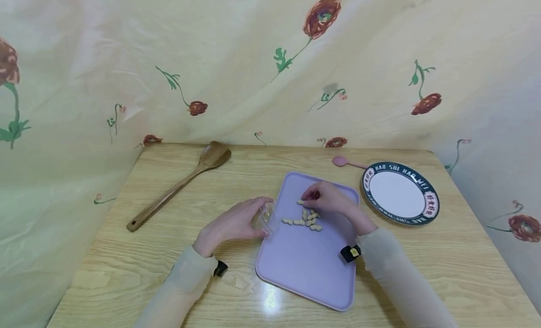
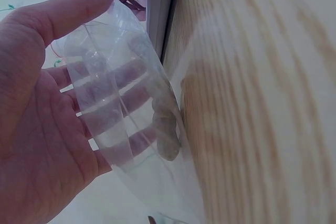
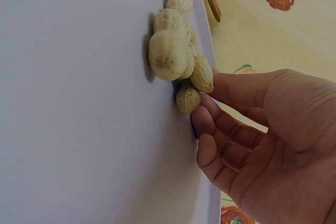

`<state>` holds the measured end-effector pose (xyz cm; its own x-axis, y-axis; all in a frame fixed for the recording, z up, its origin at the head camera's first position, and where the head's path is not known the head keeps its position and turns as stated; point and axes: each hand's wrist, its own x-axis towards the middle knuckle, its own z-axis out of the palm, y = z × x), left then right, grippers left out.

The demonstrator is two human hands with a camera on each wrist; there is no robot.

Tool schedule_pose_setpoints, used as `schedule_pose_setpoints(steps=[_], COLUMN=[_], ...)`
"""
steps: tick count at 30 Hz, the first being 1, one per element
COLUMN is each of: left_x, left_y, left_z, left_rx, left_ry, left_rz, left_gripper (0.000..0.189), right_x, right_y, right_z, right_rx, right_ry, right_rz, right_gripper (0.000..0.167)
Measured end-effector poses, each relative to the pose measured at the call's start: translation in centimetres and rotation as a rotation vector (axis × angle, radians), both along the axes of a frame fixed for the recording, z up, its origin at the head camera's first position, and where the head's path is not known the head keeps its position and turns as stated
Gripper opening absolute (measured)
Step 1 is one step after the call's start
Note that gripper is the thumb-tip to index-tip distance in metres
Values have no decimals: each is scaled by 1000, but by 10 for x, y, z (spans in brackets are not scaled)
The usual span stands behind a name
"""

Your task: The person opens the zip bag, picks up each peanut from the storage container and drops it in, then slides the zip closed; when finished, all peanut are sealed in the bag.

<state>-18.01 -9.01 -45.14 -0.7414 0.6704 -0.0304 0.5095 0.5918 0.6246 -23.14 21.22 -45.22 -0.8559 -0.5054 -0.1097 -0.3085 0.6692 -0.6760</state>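
My left hand (image 1: 236,222) holds a clear plastic bag (image 2: 152,179) at the left edge of the lilac tray (image 1: 306,271), thumb on one side and fingers behind it. Through the plastic a peanut (image 2: 167,135) shows in the left wrist view. Over the upper part of the tray, my right hand (image 1: 331,199) pinches a peanut (image 1: 300,202) at its fingertips. Just below it, several unshelled peanuts (image 1: 312,221) lie in a row and a small cluster. The right wrist view has the cluster (image 3: 168,56) close beside the thumb and fingertips.
A wooden spatula (image 1: 177,187) lies at the left of the wooden table (image 1: 228,295). To the right is a round plate (image 1: 397,194) with a dark patterned rim, and a pink spoon (image 1: 340,161) partly under it. A flowered cloth (image 1: 236,60) hangs behind.
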Motion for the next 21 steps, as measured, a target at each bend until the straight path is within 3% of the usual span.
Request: schedule_pose_setpoints(steps=[4,21], left_x=[-1,0], left_y=[0,0], left_z=[0,1], left_rx=[-2,-2], left_ry=[-2,-21], left_rz=[-2,6], left_gripper=[77,78], right_x=[0,3], right_y=[0,2], right_z=[-2,1], right_rx=[-21,-1], right_ry=[35,-10], right_rz=[8,-54], right_gripper=[9,8])
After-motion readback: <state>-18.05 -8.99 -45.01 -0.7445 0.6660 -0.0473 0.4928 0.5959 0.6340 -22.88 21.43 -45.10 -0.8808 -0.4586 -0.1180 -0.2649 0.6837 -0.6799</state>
